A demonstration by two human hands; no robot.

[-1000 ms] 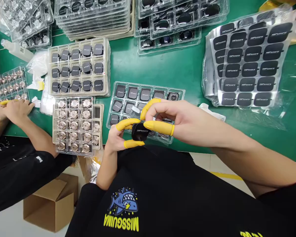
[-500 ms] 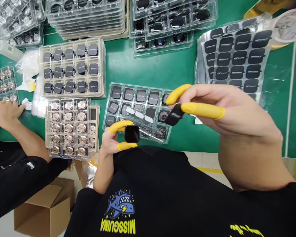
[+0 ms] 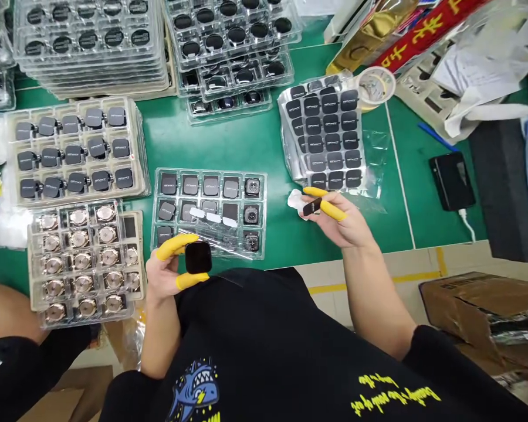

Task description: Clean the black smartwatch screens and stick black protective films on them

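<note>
My left hand [image 3: 169,266], in yellow finger cots, pinches a square watch case [image 3: 198,258] by its edges, its dark glossy screen showing. Between the yellow-covered fingertips of my right hand [image 3: 338,220] is a thin black film sticker [image 3: 312,207] with pale lettering, seen at a slant. Right beside it lies a crumpled white wipe [image 3: 295,200]; whether my fingers touch it I cannot tell. Just beyond my left hand, a clear plastic tray [image 3: 264,199] holds similar square watch pieces, with white tabs and clear film strips lying across it.
Sheets of black stickers [image 3: 330,126] lie beyond my right hand, near a tape roll [image 3: 376,87]. Trays of round gold watches [image 3: 81,261] and square watches [image 3: 74,152] stand at left. Tray stacks [image 3: 92,58] are at the back. A black device [image 3: 452,180] with a white cable sits right.
My right hand has moved away from the tray, carrying the film sticker over beside the white wipe. My left hand still holds the watch case. The view has swung to the right.
</note>
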